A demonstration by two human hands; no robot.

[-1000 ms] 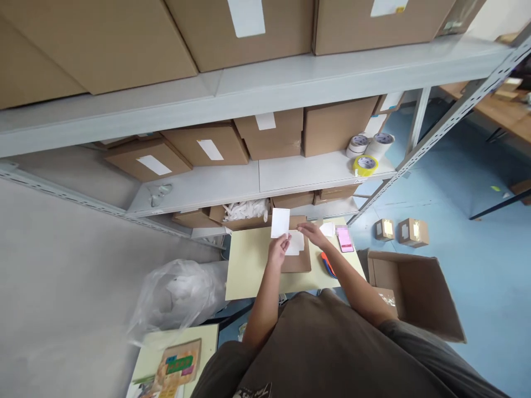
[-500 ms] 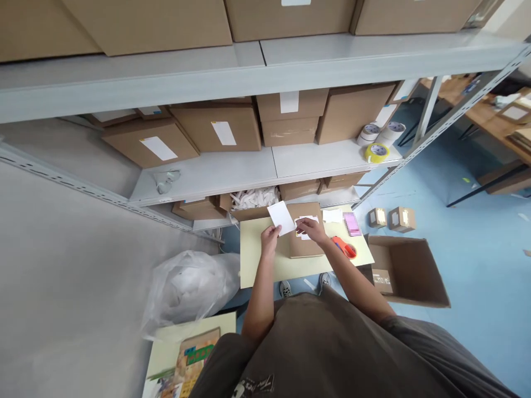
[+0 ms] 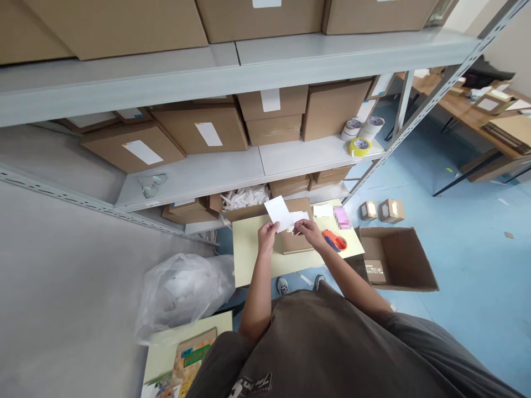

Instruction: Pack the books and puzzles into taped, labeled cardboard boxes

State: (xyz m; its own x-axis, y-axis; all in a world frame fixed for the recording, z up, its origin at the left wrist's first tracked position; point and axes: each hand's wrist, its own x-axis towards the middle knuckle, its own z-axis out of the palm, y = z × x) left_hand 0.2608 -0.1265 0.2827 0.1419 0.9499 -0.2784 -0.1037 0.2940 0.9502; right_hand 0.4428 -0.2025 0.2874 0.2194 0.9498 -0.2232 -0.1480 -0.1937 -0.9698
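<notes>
My left hand [image 3: 267, 236] is closed on a blank white paper sheet [image 3: 277, 211], thumb on top, held above the table [image 3: 246, 251]. My right hand [image 3: 307, 231] is closed in a pinch beside the sheet's right edge; what its fingertips grip is too small to make out. Beneath both hands lies a closed cardboard box [image 3: 295, 244], with white labels or papers [image 3: 299, 216] showing at its top, partly covered by the right fingers. An orange and blue tape dispenser [image 3: 334, 241] rests right of the box. Behind it are a white paper [image 3: 322, 210] and a blurred pink item [image 3: 342, 217].
Metal shelving [image 3: 199, 171] with cardboard boxes and tape rolls [image 3: 359, 146] stands ahead. A large open carton [image 3: 398, 257] and two small boxes [image 3: 380, 210] sit on the floor at right. A plastic bag [image 3: 182, 293] stands at left.
The view has shifted, so the shelves and table appear further left. The sheet stays in my left hand and my right hand stays pinched close beside it.
</notes>
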